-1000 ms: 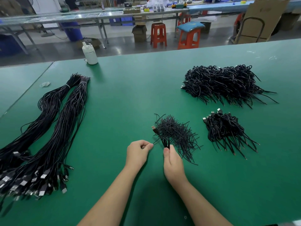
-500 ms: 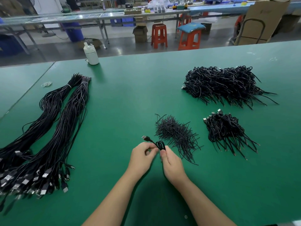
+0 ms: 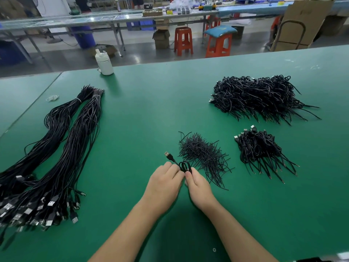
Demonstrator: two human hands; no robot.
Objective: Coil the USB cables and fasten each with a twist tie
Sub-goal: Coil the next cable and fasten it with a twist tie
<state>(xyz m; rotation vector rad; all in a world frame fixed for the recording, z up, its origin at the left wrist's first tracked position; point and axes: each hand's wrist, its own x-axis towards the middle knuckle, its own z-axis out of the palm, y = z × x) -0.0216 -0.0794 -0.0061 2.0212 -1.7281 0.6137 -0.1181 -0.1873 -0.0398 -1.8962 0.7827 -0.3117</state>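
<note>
1. Both hands meet over the green surface, low and centre. The left hand and the right hand pinch a small coiled cable between them, the fingers of each pressed together on the loops. Its USB plug sticks out up and to the left, free of both hands.

2. Whether a twist tie is already round the coil I cannot tell; the black wire is too fine against the black loops. I judge the step in hand to be the fastening.

3. The coil may spring open. The loops are small and tight, and only fingertip pressure holds them; if either pinch eases while the tie is turned, the cable is likely to unwind and need coiling again.

4. The free plug end could catch. It lies near the loose pile of twist ties just beside the right hand, and a turning motion may drag stray ties along or tangle them into the coil.

5. A tie twisted too few turns would probably let go once the cable lands on the small finished pile to the right; twisted too hard, the thin wire could nick the jacket.

6. The larger heap of fastened cables lies farther back on the right, well apart, and the long uncoiled bundles lie to the left, well apart from the hands, so neither seems at risk of being disturbed.
</note>
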